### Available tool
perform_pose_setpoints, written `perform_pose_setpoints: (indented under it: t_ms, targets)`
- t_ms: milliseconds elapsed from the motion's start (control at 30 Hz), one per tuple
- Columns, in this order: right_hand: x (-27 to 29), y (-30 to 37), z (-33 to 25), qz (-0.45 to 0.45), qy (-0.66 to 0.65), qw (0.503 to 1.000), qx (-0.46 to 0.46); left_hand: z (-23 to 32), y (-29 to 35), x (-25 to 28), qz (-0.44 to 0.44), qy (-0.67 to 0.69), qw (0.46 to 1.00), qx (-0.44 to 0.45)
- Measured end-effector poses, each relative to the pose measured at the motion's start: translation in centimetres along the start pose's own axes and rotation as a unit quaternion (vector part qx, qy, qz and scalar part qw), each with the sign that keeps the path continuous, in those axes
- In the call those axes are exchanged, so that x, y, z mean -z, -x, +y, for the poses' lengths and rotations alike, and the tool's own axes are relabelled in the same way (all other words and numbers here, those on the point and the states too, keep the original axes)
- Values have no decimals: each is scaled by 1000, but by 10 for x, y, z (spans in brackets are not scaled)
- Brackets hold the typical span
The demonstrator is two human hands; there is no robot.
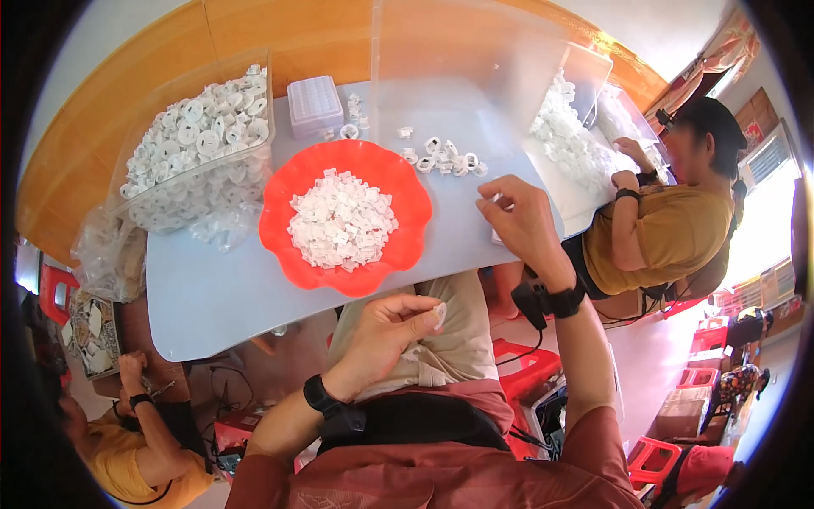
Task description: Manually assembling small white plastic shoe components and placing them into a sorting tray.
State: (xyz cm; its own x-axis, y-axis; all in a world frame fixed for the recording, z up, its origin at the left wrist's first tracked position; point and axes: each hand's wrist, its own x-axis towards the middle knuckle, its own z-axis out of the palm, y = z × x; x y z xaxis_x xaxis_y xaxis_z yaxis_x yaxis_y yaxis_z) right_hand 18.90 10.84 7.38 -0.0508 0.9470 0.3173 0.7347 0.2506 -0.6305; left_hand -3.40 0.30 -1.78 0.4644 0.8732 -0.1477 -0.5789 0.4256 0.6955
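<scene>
Small white piece (439,316): pinched at the fingertips of the left hand (386,335), over the lap, just off the near edge of the surface; looks like thin moulded plastic, so probably very light, stiff and a little slick.
Where to hold it: by opposite edges, between thumb and index; a light pinch should do, since thin edges could chip or flick away.
Left fingers: closed on that piece, thumb against index.
Right hand (524,222): raised over the right part of the surface, fingers bent, thumb near the index; whether anything sits between them I cannot tell.
Red bowl (276,222): scallop-rimmed, on the surface (208,301), heaped with small white parts (343,222) that likely shift easily; best picked singly from the top.
Loose round white parts (449,159): clustered beyond the right hand; rings probably rigid, easiest gripped across the rim.
Clear bin (222,176): left of the bowl, piled with white round parts; full, so likely the heavier lift.
Translucent box (315,106): behind the bowl.
Co-worker (666,220): at the far right, beside another pile of white parts (568,131).
</scene>
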Motion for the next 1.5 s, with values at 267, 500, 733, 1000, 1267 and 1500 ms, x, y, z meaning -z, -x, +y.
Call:
perform_pose_setpoints:
  t_ms: [267,500,733,1000,1267,1500]
  targets:
    - [-37,-13,-51,-113,-79,982,131,3,-1,22,-16,-56,998,18]
    - [-75,-36,-72,-214,167,909,315,11,-4,28,-38,-88,995,15]
    - [-118,-43,-65,-319,221,874,293,11,-3,38,-32,-81,996,30]
    - [-117,-43,-57,-299,158,900,274,20,-3,39,-31,-101,994,34]
    - [-89,-25,-72,-169,-28,967,189,19,-5,39,-42,-112,990,75]
    - [-55,9,-69,-119,-243,962,-17,12,-1,37,-37,-55,994,88]
